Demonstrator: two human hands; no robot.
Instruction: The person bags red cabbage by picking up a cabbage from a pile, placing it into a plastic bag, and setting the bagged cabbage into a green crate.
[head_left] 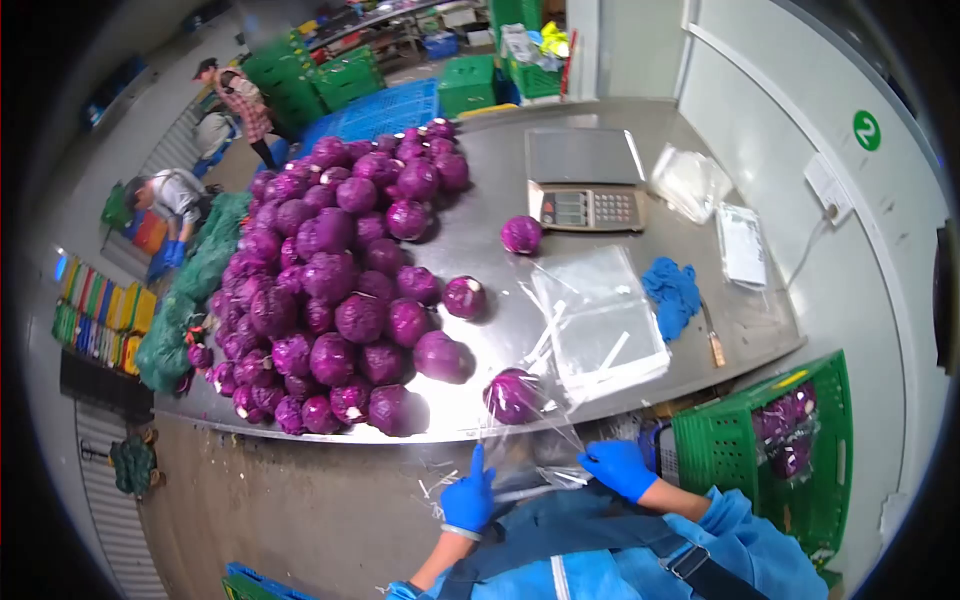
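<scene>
Both my hands wear blue gloves at the front edge of the metal table. My left hand (468,495) is at the left side of a clear plastic bag (520,450), its index finger stretched forward. On the bag's right side, my right hand (617,468) has its fingers pressed together on the film. A purple cabbage (512,396) lies at the table edge, with the clear film over or around its near side. Flat clear bags (606,335) lie just beyond it. A big heap of purple cabbages (330,275) covers the table's left part.
A scale (586,190) stands at the back. Right of the bags lie a blue glove (672,296) and a knife (713,345). A green crate (715,450) with bagged cabbages is at my right. Two people (240,100) are beyond the table at left.
</scene>
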